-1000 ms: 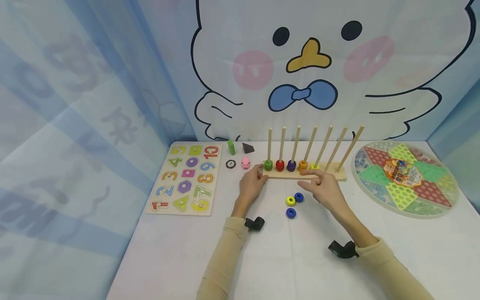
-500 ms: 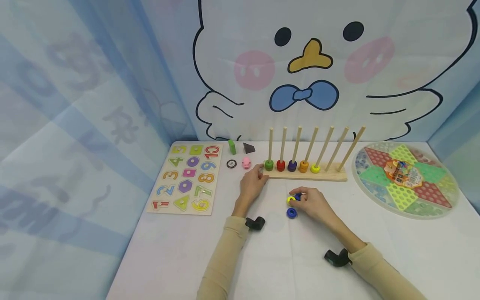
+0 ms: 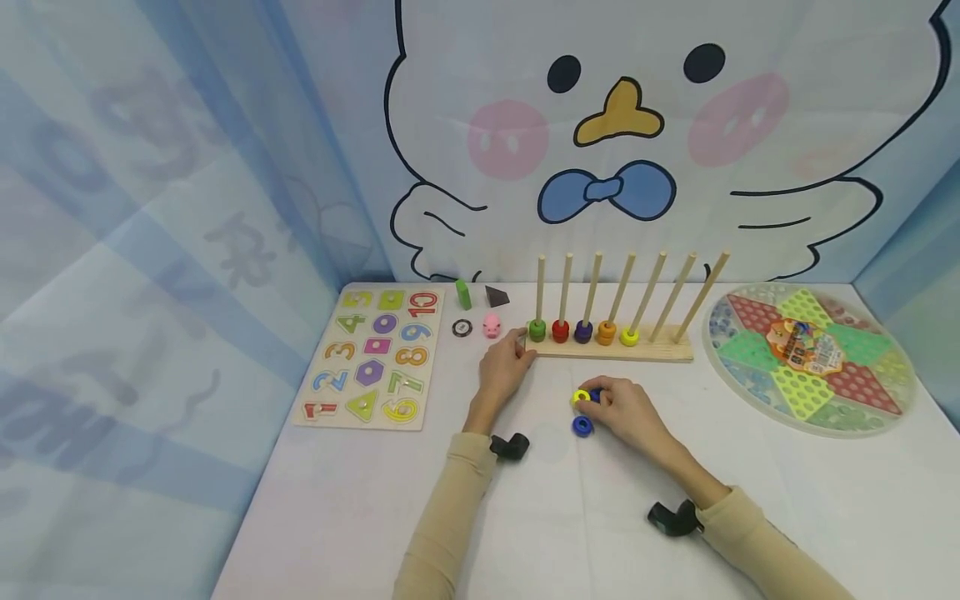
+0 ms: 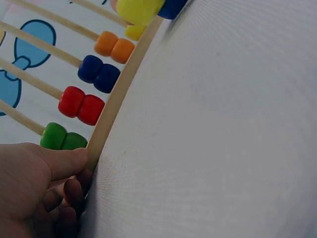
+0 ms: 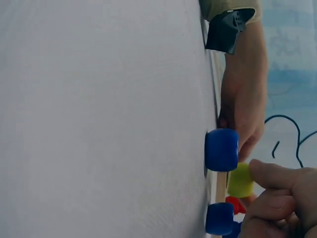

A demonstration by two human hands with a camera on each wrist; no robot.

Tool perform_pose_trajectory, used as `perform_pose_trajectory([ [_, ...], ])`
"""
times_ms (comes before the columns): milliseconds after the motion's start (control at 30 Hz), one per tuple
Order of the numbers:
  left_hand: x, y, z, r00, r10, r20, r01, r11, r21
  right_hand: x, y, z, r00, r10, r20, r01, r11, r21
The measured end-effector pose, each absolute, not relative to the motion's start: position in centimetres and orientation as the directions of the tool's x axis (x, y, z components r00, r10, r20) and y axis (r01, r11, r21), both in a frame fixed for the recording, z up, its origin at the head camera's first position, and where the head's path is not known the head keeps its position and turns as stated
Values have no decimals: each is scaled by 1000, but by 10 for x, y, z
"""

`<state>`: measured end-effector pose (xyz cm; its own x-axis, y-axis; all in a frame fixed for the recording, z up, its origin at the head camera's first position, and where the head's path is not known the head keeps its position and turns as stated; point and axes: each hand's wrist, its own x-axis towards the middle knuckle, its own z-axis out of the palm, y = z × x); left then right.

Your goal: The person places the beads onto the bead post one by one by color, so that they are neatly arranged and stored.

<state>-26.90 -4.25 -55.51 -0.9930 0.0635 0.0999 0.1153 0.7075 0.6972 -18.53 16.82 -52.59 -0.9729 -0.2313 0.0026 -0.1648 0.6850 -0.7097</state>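
Observation:
My left hand (image 3: 502, 371) grips the left end of a wooden peg stand (image 3: 570, 353), thumb on its front edge in the left wrist view. Pairs of green (image 4: 63, 137), red (image 4: 81, 105), dark blue (image 4: 98, 74) and orange beads (image 4: 114, 47) sit low on its pegs; a fifth peg bears one yellow bead (image 3: 629, 337), and the two rightmost pegs are bare. In front of the stand my right hand (image 3: 630, 412) pinches a loose yellow bead (image 5: 240, 181), lifted slightly off the cloth. Two blue beads lie beside it, the nearer blue bead (image 3: 582, 427) and one (image 3: 596, 393) partly behind the fingers.
A number puzzle board (image 3: 427, 392) lies at left. Between board and stand are a green block (image 3: 462, 294), a dark wedge (image 3: 497, 296), a black ring-shaped piece (image 3: 462, 328) and a pink pig figure (image 3: 491, 326). A round game board (image 3: 810, 400) lies at right.
My right hand has come from the stand's fifth peg toward me to the loose beads and taken hold of the yellow one. The left hand stays on the stand's end.

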Motion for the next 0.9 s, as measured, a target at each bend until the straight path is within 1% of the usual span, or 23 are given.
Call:
perform_pose_trajectory([
  [100,-268,-42,-556,-993,60,103,115,710,694,-186,168,-519,-975,-220,26,-174,692,-700],
  [200,-268,-42,-556,-993,59,101,113,710,695,-188,169,-504,-978,-205,43,-177,698,-694],
  [367,-268,-42,-556,-995,58,85,101,707,700,-196,175,-466,-980,-172,95,-190,701,-687],
  [600,-269,-42,-552,-996,57,75,93,712,696,-211,195,-407,-962,-120,247,-254,727,-637],
  [733,-269,-43,-552,-996,57,73,92,712,696,-221,210,-375,-949,-53,311,-251,724,-642],
  [900,-269,-43,-555,-994,66,82,105,707,699,-230,229,-350,-941,16,338,-230,700,-676],
])
